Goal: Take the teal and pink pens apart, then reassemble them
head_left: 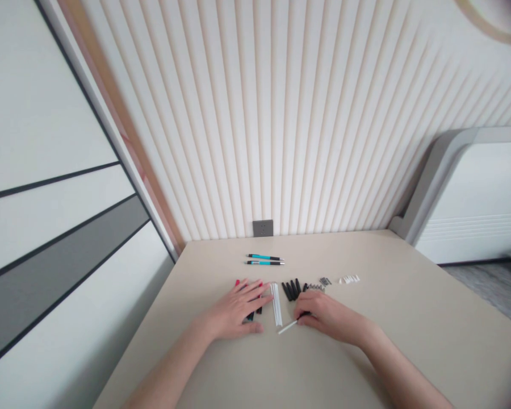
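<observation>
My left hand (pixel 238 311) lies spread over several pen barrels (pixel 259 310) with red and dark parts, mostly covered by the palm and fingers. My right hand (pixel 323 313) pinches a thin white refill (pixel 288 327) near its right end; a small black piece shows at the fingertips. Between the hands lie several white refills (pixel 276 305) side by side. Several black grips (pixel 291 289) sit just beyond my right hand, and metal springs (pixel 315 287) are partly hidden behind its fingers.
Two blue and black pens (pixel 264 263) lie farther back on the beige table (pixel 213 369). Small metal pieces (pixel 325 281) and small white pieces (pixel 350 279) are at the right. A dark socket (pixel 263 228) is on the ribbed wall behind.
</observation>
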Motion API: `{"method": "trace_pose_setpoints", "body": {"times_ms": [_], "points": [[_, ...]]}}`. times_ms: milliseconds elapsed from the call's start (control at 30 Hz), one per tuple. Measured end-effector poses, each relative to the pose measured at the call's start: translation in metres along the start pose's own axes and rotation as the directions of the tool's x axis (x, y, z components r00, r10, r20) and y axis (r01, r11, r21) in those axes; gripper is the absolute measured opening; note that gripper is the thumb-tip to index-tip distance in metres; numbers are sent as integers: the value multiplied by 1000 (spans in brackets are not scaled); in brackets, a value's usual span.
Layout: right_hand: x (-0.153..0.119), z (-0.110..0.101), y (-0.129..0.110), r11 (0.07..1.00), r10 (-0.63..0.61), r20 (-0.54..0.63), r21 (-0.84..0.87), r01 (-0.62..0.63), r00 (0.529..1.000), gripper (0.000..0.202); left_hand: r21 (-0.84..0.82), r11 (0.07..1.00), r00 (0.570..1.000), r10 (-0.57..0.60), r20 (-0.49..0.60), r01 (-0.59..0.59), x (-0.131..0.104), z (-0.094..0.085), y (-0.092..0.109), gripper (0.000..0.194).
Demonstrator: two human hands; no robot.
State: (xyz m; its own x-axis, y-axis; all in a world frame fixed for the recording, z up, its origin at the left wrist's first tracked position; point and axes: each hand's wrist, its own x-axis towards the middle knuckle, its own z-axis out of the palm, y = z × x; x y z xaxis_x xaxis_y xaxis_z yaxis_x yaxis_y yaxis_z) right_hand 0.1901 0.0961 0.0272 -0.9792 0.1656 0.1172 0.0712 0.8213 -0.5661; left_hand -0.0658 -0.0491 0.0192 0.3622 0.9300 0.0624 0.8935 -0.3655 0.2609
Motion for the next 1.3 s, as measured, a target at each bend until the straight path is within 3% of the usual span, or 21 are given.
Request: {"method": "trace_pose_setpoints", "body": {"times_ms": [300,667,867,933,1000,1133,1300], "points": [[2,6,0,999,6,3,-44,-6,1000,15,7,998,994,-69,-89,69,-2,16,-5,50],[6,5,-5,999,24,-103,-40,-28,994,17,33,988,978,-143,-152,150,-1,23,-3,43],[7,9,-1,997,23,-133,-66,-32,991,15,75,995,972,-54,-228,72,-2,10,4,59],[9,13,-1,997,7,-140,-76,-18,990,15,54,997,959,-33,-280,50,-1,7,13,54],[11,17,-1,996,-12,-147,-84,-1,989,14,37,997,949,-50,-312,64,2,7,24,37],[14,24,-2,996,-53,-150,-72,43,987,15,99,995,941,18,-338,17,7,13,40,23],[14,23,-2,996,-45,-161,-85,31,986,22,196,981,930,57,-363,16,8,13,38,20]]}}
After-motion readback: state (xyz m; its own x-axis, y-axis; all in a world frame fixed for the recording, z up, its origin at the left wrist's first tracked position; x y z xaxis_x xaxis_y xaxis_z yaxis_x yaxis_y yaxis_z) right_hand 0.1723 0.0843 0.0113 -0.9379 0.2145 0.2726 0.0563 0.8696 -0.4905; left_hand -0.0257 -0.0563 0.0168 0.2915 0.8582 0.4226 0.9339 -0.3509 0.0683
